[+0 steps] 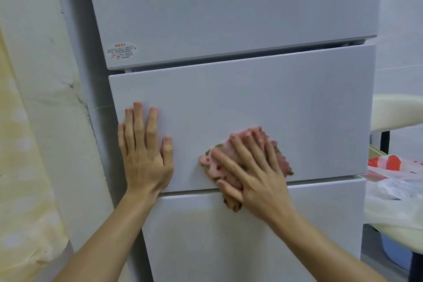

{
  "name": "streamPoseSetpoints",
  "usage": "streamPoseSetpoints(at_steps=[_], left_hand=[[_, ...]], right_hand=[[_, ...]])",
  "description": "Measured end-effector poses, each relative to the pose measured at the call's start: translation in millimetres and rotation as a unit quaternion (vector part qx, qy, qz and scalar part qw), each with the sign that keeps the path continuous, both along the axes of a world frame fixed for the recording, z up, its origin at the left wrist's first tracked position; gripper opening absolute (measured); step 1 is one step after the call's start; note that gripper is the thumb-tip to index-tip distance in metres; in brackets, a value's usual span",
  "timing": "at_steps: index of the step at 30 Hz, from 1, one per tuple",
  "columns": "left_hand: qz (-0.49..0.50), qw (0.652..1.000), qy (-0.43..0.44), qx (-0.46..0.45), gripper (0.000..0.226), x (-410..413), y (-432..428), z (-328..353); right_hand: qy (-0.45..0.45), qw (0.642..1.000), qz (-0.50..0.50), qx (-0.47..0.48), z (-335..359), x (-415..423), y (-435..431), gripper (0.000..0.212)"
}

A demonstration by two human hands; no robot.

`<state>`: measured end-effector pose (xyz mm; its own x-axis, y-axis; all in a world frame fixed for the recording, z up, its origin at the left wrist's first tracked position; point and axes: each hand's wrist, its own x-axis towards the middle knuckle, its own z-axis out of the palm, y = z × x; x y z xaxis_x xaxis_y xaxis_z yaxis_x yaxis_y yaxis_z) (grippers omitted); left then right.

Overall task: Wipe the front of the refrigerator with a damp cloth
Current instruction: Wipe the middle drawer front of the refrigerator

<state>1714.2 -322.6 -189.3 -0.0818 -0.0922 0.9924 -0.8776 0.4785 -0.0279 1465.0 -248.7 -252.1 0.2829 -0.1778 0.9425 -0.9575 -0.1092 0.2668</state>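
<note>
The fridge (229, 98) fills the view and is cut off at the top and bottom, so its full height cannot be seen. The print on the small red sticker (122, 51) at the top door's lower left corner is too blurred to read. Most of the cloth (214, 170) is hidden under the right hand (256, 174); only its pink, speckled fringes show around the fingers. That hand lies flat with fingers spread and straight, pressing the cloth against the lower edge of the middle door (251, 103), where a corner of it hangs over the gap onto the bottom door (229, 236). The left hand (144, 153) rests flat and open near the middle door's left edge, holding nothing.

Bare door stretches above and to the right of the cloth. A wall (57, 75) stands close on the fridge's left, and a plastic bag (393, 174) lies just beside its right edge.
</note>
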Motion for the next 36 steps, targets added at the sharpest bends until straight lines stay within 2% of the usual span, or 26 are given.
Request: streamPoseSetpoints(at_steps=[5,7,10,15,18,21,25,27,29,31,34,36], left_hand=[[-0.004,1.000,-0.019,-0.011,0.064,-19.1,5.5,-1.4],[-0.011,1.000,-0.019,-0.010,0.065,-28.3,8.5,1.4],[-0.023,0.999,-0.028,-0.022,0.064,-43.1,13.9,6.8],[-0.027,0.999,-0.038,-0.020,0.063,-60.6,18.8,6.2],[-0.023,0.999,-0.035,-0.019,0.063,-63.1,18.2,5.0],[-0.019,0.999,-0.034,-0.025,0.064,-63.7,18.2,5.5],[-0.019,0.999,-0.033,-0.022,0.064,-65.4,20.1,6.3],[-0.021,0.999,-0.033,-0.023,0.064,-65.0,19.3,5.7],[-0.019,0.999,-0.033,-0.025,0.064,-64.5,18.2,5.0],[-0.022,0.999,-0.033,-0.029,0.063,-64.1,17.3,4.2],[-0.020,0.999,-0.031,-0.034,0.063,-65.5,16.3,4.6],[-0.018,0.999,-0.026,-0.038,0.063,-66.8,16.1,4.0]], right_hand=[[-0.139,0.984,-0.029,-0.106,113.4,-52.8,-0.9,0.058],[-0.179,0.975,-0.051,-0.117,137.1,-54.4,-3.1,0.061],[-0.185,0.974,-0.060,-0.120,106.9,-49.9,-3.3,0.059],[-0.072,0.996,-0.045,-0.021,-0.4,-80.9,15.7,0.062],[-0.031,0.999,-0.037,-0.009,-13.6,-103.9,27.1,0.061],[-0.065,0.997,-0.030,-0.036,34.9,-124.1,25.3,0.060],[-0.186,0.973,-0.065,-0.123,141.3,-152.9,18.6,0.063],[-0.205,0.968,-0.069,-0.127,153.7,-157.0,14.2,0.063],[-0.215,0.965,-0.056,-0.139,133.1,-158.3,13.7,0.059],[-0.218,0.964,-0.053,-0.140,84.5,-160.3,17.7,0.057],[-0.181,0.978,-0.075,-0.077,-14.9,-161.8,25.3,0.057],[-0.208,0.976,-0.054,-0.041,-51.5,-162.7,29.6,0.063]])
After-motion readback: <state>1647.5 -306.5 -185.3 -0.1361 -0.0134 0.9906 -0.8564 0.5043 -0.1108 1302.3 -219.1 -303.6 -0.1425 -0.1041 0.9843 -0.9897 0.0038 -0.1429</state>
